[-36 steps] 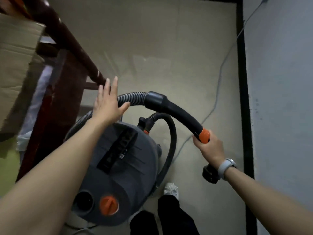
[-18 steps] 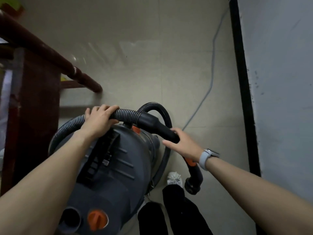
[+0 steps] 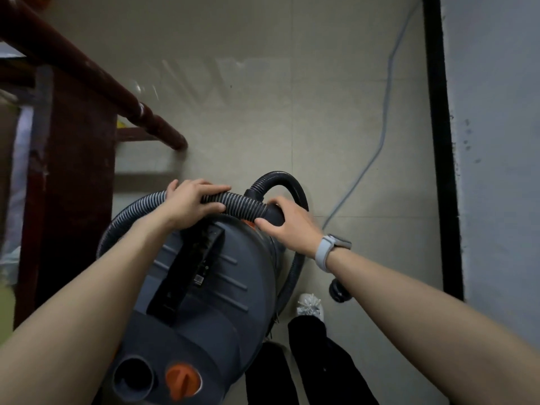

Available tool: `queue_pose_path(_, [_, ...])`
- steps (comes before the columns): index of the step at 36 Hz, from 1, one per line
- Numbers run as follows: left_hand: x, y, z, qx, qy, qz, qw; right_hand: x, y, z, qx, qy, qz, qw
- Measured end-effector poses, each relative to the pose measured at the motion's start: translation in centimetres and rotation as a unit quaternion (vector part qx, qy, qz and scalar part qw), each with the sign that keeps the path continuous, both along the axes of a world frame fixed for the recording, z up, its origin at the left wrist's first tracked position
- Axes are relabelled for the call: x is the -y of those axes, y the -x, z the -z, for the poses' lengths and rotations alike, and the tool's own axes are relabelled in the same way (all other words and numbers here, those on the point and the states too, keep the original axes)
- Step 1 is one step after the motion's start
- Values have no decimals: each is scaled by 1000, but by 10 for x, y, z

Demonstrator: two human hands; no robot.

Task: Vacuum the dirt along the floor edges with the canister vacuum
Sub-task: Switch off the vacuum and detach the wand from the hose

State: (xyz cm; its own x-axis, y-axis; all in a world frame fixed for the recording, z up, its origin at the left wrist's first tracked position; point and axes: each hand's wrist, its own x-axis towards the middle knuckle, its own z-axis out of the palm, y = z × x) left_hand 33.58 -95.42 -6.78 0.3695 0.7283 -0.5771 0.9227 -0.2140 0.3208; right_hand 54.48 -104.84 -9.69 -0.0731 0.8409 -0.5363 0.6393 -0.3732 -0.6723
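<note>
Both hands on the one hose (image 3: 242, 204) over the canister vacuum (image 3: 204, 287): my left hand (image 3: 190, 204) curls round the ribbed part, right hand (image 3: 289, 225) wraps the black cuff. Risk I see: that single grey cord (image 3: 377, 147) by the baseboard (image 3: 438, 141) could snag the canister. One shoe (image 3: 310, 306) visible.

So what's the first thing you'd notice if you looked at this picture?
The big grey canister vacuum fills the bottom middle, with an orange knob near its lower end. Above it, the left hand grips the ribbed hose, and the right hand, a watch on its wrist, holds the hose's black end. A black baseboard runs up the right side by the wall.
</note>
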Motion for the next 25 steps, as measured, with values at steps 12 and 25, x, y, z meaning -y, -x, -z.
queue_pose_path(12, [-6,-3,1,72,32,-161,984,16,15,22,70,32,-50,996])
queue_pose_path(25, [-7,-3,28,16,4,-58,998,4,12,38,69,76,-132,986])
